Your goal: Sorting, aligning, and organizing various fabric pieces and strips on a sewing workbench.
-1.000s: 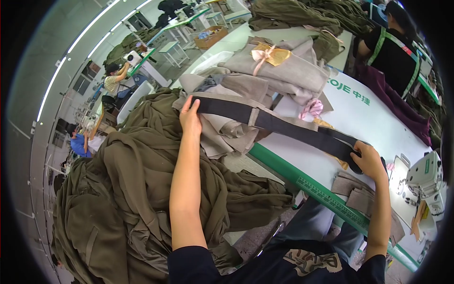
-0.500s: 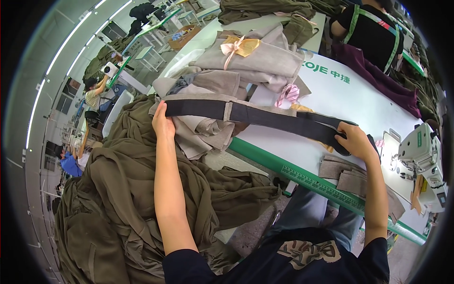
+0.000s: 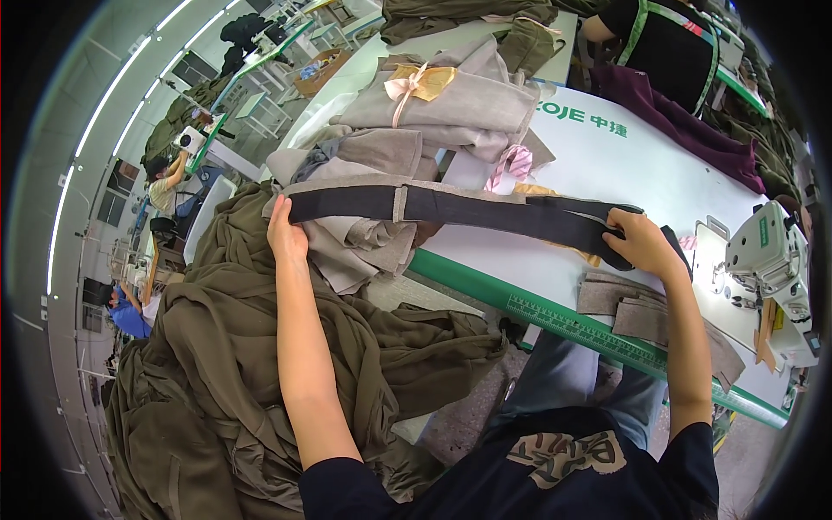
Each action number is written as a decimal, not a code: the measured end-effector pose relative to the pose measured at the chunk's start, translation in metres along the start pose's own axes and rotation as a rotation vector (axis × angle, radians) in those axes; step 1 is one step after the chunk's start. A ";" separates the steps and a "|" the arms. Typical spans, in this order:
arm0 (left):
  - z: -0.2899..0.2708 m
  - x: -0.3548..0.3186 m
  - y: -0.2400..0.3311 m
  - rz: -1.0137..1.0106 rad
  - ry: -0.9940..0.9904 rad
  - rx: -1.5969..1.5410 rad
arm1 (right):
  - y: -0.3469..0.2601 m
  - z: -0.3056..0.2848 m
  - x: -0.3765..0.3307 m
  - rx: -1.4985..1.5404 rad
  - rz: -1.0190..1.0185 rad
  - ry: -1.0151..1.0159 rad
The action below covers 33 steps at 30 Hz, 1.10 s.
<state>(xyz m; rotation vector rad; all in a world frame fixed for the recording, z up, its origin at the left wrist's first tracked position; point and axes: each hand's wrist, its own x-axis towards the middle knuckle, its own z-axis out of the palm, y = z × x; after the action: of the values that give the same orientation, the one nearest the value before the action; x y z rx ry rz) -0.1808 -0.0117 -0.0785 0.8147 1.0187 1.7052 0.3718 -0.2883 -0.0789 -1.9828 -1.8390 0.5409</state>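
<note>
A long waistband strip (image 3: 494, 214), black on the face with a grey-beige edge, stretches between my two hands above the sewing table. My left hand (image 3: 286, 234) grips its left end, fingers closed over the edge. At the other end my right hand (image 3: 640, 241) is closed on the strip, where it doubles back in a loop. A grey-beige seam crosses the black face left of the middle. Under and behind the left part lie grey-beige garment pieces (image 3: 373, 238). Small grey-beige cut pieces (image 3: 637, 316) lie by the table edge below my right hand.
A white sewing machine (image 3: 767, 256) stands on the right. Along the table's (image 3: 667, 160) near side runs a green edge with a ruler (image 3: 555, 316). Olive cloth (image 3: 251, 364) is heaped at my left. A tied grey bundle (image 3: 468, 100) lies farther back; another person (image 3: 667, 43) sits beyond.
The view has shifted slightly, so the scene sits a little further left. Both hands still hold the waistband strip stretched out, in nearly the same pose.
</note>
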 end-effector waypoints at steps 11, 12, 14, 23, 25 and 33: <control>-0.001 0.000 0.002 -0.037 -0.026 0.013 | 0.003 0.001 0.001 0.021 0.002 -0.010; 0.001 0.000 0.002 -0.043 -0.031 0.011 | 0.005 0.002 0.002 0.023 -0.004 -0.006; 0.003 -0.001 0.002 -0.057 -0.047 0.034 | 0.006 0.002 0.001 0.023 -0.002 -0.001; 0.000 -0.001 0.006 -0.074 -0.088 0.084 | 0.009 0.005 0.001 -0.011 0.000 -0.002; 0.000 -0.002 0.005 -0.072 -0.093 0.092 | 0.010 0.005 0.001 -0.006 -0.008 0.008; 0.001 -0.004 0.013 -0.082 -0.120 0.179 | 0.009 0.006 0.001 -0.004 0.002 0.006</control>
<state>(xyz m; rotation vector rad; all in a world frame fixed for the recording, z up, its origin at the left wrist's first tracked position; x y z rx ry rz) -0.1838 -0.0174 -0.0664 0.9651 1.1181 1.4934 0.3769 -0.2875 -0.0887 -1.9869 -1.8362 0.5310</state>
